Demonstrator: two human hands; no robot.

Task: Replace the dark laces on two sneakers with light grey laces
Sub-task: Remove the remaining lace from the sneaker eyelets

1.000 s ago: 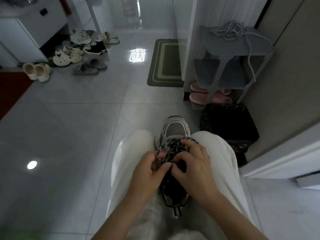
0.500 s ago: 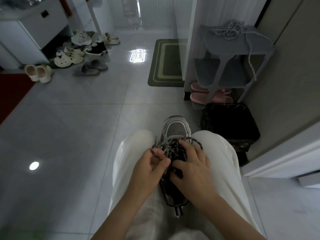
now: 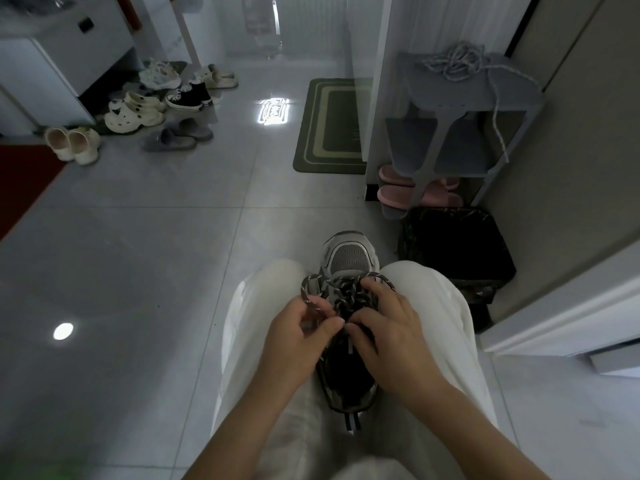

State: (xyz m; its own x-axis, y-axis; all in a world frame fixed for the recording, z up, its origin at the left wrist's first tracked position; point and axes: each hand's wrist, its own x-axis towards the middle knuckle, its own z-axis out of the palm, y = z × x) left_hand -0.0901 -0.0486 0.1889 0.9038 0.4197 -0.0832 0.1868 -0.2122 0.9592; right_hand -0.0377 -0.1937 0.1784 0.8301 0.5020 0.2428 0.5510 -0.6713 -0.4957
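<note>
The sneaker [image 3: 348, 258] lies toe-forward between a seated person's white trouser legs [image 3: 256, 313]. Left hand [image 3: 298, 336]: thumb-and-finger grip pinches a loop of the speckled, rope-textured dark lace [image 3: 346, 296] beside the sneaker's tongue. Right hand [image 3: 384, 329]: fingers curled over the lacing; its grip state cannot be told. Both hands hide the sneaker's eyelets.

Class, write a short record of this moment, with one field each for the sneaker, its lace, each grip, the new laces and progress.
sneaker: grey, lying between the knees, toe pointing away
dark lace: threaded in the sneaker, loosened into loops
left grip: pinches a loop of the dark lace
right grip: fingers curled over the lacing; what they hold is hidden
light grey laces: piled on the grey rack, one end hanging down
progress: dark lace not yet out
</note>
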